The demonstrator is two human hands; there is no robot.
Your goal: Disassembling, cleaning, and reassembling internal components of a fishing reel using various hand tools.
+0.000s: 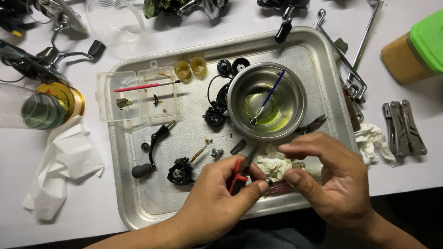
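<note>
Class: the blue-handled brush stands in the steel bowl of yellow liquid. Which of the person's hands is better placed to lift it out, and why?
Probably the right hand: it lies just below the steel bowl holding the brush. The left hand grips a red-handled tool, farther away.

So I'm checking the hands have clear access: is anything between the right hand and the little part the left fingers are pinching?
Nothing visible. The left hand, holding a red-handled tool, pinches a small metal part at its fingertips; the right hand has its thumb right beside it, with only a narrow open gap. The crumpled tissue lies behind, not between.
</note>
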